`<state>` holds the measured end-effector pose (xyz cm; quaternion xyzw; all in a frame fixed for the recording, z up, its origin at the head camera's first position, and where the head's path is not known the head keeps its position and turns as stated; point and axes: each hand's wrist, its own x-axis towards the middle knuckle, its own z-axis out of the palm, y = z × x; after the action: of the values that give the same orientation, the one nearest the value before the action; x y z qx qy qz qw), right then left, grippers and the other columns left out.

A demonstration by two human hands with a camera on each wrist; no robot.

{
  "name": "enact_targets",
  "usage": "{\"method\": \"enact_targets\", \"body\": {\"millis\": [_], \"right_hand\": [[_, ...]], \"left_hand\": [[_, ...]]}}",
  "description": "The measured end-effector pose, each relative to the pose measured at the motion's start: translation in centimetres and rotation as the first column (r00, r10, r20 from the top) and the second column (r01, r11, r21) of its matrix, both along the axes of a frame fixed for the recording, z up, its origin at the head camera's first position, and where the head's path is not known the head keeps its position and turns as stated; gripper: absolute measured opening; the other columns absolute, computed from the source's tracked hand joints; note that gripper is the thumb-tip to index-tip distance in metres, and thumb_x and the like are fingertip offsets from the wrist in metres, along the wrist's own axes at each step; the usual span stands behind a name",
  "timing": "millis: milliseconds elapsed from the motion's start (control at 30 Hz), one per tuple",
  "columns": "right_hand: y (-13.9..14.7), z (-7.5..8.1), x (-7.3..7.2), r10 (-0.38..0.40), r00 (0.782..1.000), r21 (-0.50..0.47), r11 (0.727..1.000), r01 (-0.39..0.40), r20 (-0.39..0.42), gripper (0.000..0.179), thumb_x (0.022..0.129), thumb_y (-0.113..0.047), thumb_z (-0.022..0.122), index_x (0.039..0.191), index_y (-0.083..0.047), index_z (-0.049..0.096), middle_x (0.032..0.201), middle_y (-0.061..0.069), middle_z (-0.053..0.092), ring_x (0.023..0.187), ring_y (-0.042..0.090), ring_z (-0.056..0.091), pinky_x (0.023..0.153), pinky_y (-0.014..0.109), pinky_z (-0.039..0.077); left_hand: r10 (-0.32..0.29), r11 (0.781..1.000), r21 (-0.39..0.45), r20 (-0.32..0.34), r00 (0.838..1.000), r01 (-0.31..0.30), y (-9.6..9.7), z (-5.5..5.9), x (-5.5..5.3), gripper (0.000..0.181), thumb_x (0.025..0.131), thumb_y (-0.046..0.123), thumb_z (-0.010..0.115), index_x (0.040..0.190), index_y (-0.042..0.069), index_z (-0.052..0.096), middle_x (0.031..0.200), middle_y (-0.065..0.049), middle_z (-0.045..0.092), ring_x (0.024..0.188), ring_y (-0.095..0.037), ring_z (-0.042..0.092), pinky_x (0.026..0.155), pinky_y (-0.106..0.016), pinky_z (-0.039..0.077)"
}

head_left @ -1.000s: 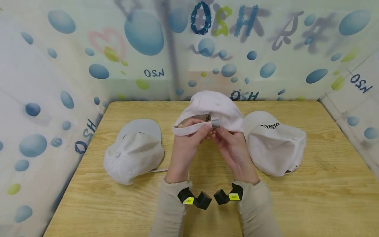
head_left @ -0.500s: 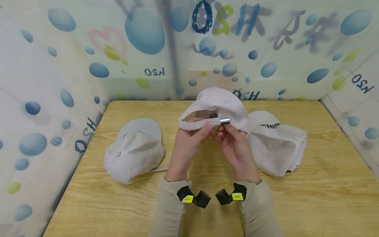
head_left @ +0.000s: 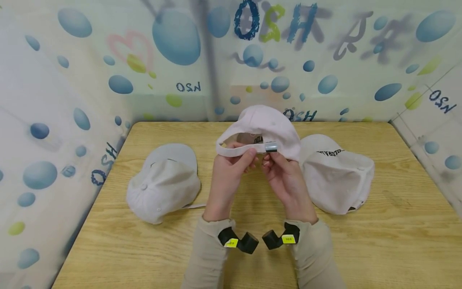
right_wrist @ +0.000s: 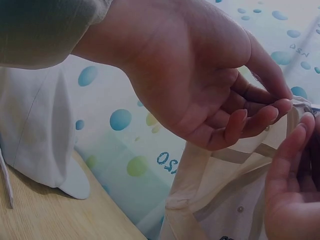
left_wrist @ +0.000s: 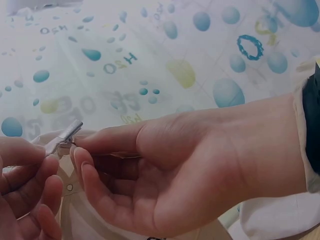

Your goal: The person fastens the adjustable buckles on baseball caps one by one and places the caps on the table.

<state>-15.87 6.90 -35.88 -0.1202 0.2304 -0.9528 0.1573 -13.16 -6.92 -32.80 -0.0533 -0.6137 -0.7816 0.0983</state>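
Note:
Both hands hold a pale pink baseball cap (head_left: 276, 120) up at the far middle of the table, its back opening facing the head camera. My left hand (head_left: 228, 174) pinches the back strap (head_left: 234, 152), thumb in front of it, beside the silver buckle (head_left: 271, 147). My right hand (head_left: 288, 182) pinches just under the buckle between thumb and finger, its other fingers curled. In the left wrist view the metal clasp (left_wrist: 72, 130) stands tilted between the two hands' fingertips. Dark lettering shows inside the cap through the opening. The strap's end is hidden by the fingers.
A light grey cap (head_left: 164, 192) lies on the wooden table (head_left: 144, 257) at the left, its loose strap (head_left: 195, 206) trailing toward the left wrist. To the right rests an off-white cap (head_left: 337, 180) with dark lettering, close to the right hand. A patterned wall (head_left: 231, 60) stands behind the table.
The held cap has risen slightly and shifted to the right, then a little back left. Its buckle has turned to face the head camera more. Both hands keep their pinch; the other caps stay put.

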Motion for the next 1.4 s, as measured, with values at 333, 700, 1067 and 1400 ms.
{"method": "enact_targets", "body": {"millis": [333,700,1067,1400], "right_hand": [[-0.12,0.22,0.05,-0.021,0.999,0.037,0.999,0.022,-0.034,0.011,0.088,0.000,0.052,0.098,0.001,0.054,0.086,0.011,0.058,0.073,0.017,0.059,0.069,0.023,0.049],[-0.36,0.43,0.13,-0.088,0.995,0.120,0.988,0.093,-0.047,0.015,0.087,0.001,0.053,0.101,0.001,0.050,0.094,0.011,0.054,0.076,0.017,0.056,0.069,0.022,0.049],[-0.30,0.46,0.08,-0.132,0.987,0.161,0.976,0.145,-0.087,0.016,0.086,0.004,0.053,0.102,0.001,0.050,0.095,0.012,0.052,0.074,0.018,0.056,0.067,0.023,0.049],[-0.13,0.19,0.08,-0.087,0.996,0.043,0.995,0.087,-0.003,0.009,0.090,0.000,0.048,0.097,0.002,0.054,0.082,0.010,0.057,0.070,0.015,0.055,0.067,0.023,0.048]], "left_hand": [[-0.009,1.000,-0.008,-0.002,1.000,0.009,0.08,0.06,-0.08,0.023,0.082,0.022,0.065,0.093,0.003,0.057,0.079,-0.016,0.061,0.065,-0.022,0.056,0.056,-0.025,0.042],[0.027,0.996,-0.080,-0.027,0.999,-0.029,0.38,-0.01,-0.03,0.024,0.081,0.025,0.066,0.094,0.006,0.060,0.080,-0.010,0.060,0.071,-0.031,0.054,0.057,-0.025,0.041],[0.017,0.997,-0.079,-0.019,1.000,-0.018,0.59,0.07,-0.03,0.021,0.082,0.020,0.065,0.094,0.002,0.060,0.083,-0.008,0.060,0.072,-0.020,0.055,0.063,-0.028,0.046],[0.006,0.998,-0.063,0.020,1.000,-0.005,0.38,-0.10,0.07,0.027,0.083,0.029,0.063,0.097,0.007,0.058,0.082,-0.019,0.060,0.068,-0.023,0.056,0.059,-0.027,0.043]]}}
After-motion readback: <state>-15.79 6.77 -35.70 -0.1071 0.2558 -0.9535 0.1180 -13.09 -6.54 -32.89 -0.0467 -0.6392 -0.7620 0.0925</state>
